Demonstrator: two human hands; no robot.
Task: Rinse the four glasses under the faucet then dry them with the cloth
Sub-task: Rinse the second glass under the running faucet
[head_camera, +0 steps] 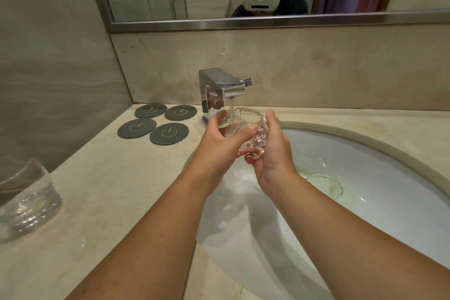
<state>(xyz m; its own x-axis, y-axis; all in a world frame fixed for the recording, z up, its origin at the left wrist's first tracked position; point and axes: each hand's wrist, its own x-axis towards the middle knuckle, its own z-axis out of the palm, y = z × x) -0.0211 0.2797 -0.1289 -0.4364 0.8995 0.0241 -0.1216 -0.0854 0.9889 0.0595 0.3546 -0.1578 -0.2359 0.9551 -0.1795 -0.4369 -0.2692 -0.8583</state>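
both hands hold one glass [248,117] under the faucet [222,87], over the sink [377,165] so runoff drops into the basin, not on the desk [102,190]. glass is tipped, mouth twd the water stream [231,113], prob so water runs thru the inside. left hand [219,140]: thumb pressed on the glass wall, fingers curled under it. right hand [274,151]: fingers wrapped round the base end, tips showing below. two-hand grip makes sense w/ wet, slippery glass. 2nd glass [26,200] stands on the desk far left, well apart. four dark coasters [169,133] lie left of the faucet. other glasses & cloth not in view. looks like rinse stage, drying not yet begun.
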